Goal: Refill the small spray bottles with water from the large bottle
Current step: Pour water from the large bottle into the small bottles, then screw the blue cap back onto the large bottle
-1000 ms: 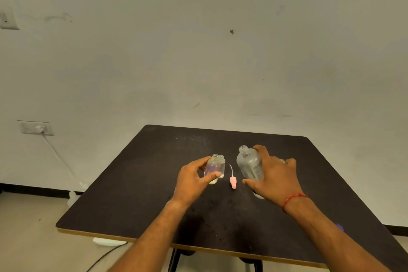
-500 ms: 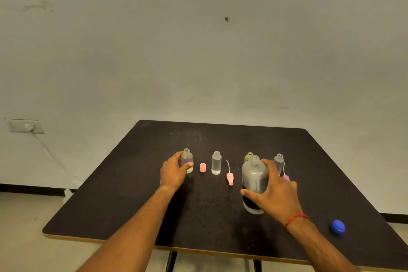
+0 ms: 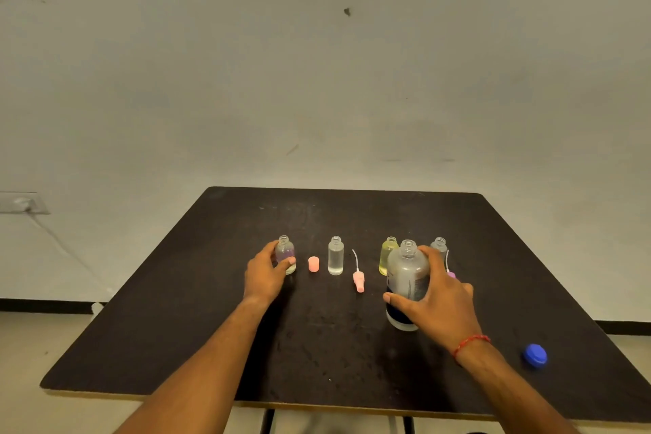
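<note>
My right hand (image 3: 442,303) grips the large clear bottle (image 3: 407,284), which stands upright and uncapped on the dark table (image 3: 211,328). My left hand (image 3: 264,273) holds a small purple-tinted bottle (image 3: 285,254) standing at the left end of the row. To its right stand a small clear bottle (image 3: 335,255), a yellow bottle (image 3: 387,254) and a grey bottle (image 3: 439,246), all open at the neck. A pink cap (image 3: 313,264) and a pink spray head (image 3: 358,278) with its tube lie between them. Another pink spray head (image 3: 451,273) shows partly behind my right hand.
A blue cap (image 3: 534,356) lies on the table near its right front corner. The wall stands close behind the table, with a socket and cable (image 3: 24,204) at the left. Table legs show below the front edge.
Both hands came apart from the middle: my left hand set the purple bottle down at the left, my right hand stood the large bottle upright on the table.
</note>
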Tool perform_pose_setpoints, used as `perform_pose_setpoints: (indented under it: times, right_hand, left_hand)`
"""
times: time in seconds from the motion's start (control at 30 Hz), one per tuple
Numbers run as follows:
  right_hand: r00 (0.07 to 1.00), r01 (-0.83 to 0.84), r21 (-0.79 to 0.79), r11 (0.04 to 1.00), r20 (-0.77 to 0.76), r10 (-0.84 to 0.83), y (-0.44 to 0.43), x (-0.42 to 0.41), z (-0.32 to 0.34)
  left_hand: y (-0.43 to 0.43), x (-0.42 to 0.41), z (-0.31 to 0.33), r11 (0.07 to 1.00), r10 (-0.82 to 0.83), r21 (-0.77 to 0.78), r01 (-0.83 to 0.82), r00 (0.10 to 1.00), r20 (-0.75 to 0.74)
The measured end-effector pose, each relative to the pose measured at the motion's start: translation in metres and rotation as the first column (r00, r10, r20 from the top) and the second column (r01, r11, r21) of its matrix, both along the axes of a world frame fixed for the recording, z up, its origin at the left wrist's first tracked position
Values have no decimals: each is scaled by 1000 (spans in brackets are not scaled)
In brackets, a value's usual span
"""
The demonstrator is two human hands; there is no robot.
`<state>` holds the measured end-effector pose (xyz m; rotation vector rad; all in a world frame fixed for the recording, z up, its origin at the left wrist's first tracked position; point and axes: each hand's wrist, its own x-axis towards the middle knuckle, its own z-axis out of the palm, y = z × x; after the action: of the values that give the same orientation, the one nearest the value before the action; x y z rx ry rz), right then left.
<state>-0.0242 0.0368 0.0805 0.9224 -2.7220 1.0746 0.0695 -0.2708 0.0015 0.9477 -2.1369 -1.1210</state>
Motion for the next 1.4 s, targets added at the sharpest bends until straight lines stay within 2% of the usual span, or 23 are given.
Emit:
perform_pose_setpoints:
  times: [0.23, 0.4, 0.53, 0.63, 0.77, 0.97, 1.13, 1.4]
  right_hand:
    - [999, 18, -19, 1000, -26, -19, 3, -2, -2]
    - [1000, 11, -18, 1000, -29, -12, 7, -4, -3]
    - [1000, 5, -23, 1000, -27, -6, 13, -5, -3]
    - [999, 5, -31, 999, -32, -6, 21, -5, -1]
    - [1000, 11, -54, 998, -26, -12, 34, -10, 1]
    - [998, 65, -72, 995, -7, -65, 64, -28, -6]
    - [995, 102, -73, 992, 7, -101, 90, -48, -4]
    - [988, 145, -76, 987, 66, -140, 121, -74, -11]
  left_hand:
    - [4, 4, 0, 998, 46, 51, -46, 999, -10]
    - [26, 15, 10, 979, 196, -28, -204, 965, -174]
    - [59, 20, 23, 972, 174, -92, -215, 926, -334]
    - [92, 16, 29, 983, 76, -121, -135, 913, -401]
    - [145, 2, 35, 984, -146, -158, 87, 897, -417]
    - [212, -34, 29, 889, -458, -121, 442, 835, -305]
    - [252, -72, 24, 828, -555, -75, 556, 790, -261]
    - [292, -118, 11, 761, -639, 7, 649, 750, -170]
